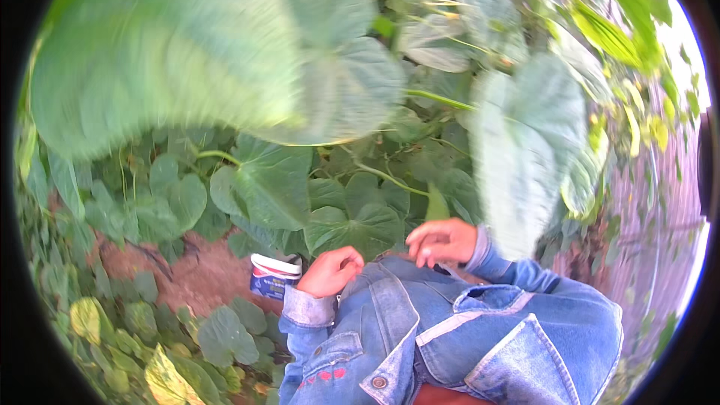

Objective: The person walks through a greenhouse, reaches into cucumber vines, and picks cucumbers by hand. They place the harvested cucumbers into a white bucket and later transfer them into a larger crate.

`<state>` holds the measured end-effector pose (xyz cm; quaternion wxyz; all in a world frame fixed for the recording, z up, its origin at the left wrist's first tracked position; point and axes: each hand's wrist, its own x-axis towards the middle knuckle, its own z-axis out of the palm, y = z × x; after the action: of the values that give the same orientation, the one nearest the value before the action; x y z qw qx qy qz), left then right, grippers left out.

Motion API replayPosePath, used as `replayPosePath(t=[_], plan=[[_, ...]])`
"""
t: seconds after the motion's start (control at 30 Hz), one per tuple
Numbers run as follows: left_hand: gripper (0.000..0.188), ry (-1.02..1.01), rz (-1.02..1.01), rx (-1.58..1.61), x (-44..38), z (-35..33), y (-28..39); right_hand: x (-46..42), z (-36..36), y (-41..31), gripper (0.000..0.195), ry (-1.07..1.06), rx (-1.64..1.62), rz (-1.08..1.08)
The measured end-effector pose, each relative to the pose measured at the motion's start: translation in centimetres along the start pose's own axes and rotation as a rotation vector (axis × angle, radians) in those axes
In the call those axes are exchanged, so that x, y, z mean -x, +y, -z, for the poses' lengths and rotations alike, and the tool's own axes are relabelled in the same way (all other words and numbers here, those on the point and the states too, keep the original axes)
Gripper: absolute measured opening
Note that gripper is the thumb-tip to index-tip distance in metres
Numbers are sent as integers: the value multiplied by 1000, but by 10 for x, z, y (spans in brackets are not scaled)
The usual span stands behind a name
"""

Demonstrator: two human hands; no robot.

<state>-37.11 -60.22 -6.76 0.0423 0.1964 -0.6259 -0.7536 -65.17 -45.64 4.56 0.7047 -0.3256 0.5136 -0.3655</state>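
My left hand (pixel 331 271) is at the front left of my blue denim jacket (pixel 371 315), its fingers curled; whether anything is in it I cannot tell. Close beside it on the left is a blue, white and red container (pixel 275 277) that bears writing. My right hand (pixel 442 242) is bent loosely before my waist, fingertips pointing left, with nothing visible in it. Just beyond both hands grow broad green leaves (pixel 355 228) on climbing stems. A large pale green leaf (pixel 520 152) hangs by my right sleeve.
A big blurred leaf (pixel 169 62) fills the upper left, very near the camera. Brown bare soil (pixel 194 275) shows at the left between low plants. Yellowed leaves (pixel 169 379) are at the lower left. Vines with thin stems climb at the upper right.
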Motion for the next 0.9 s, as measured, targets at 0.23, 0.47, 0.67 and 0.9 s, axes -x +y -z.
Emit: replayPosePath(t=[0.23, 0.47, 0.67, 0.9], plan=[[19, 63, -124, 140, -80, -82, 105, 83, 58, 4, 37, 449, 524, 726], [20, 323, -406, -75, -203, -113, 155, 72, 41, 4, 39, 535, 67, 1107], [29, 532, -593, -118, -261, -94, 175, 23, -48, -121, 68, 510, 989, 1391], [32, 591, -608, -122, -310, -79, 204, -11, -33, -108, 52, 151, 974, 1303]])
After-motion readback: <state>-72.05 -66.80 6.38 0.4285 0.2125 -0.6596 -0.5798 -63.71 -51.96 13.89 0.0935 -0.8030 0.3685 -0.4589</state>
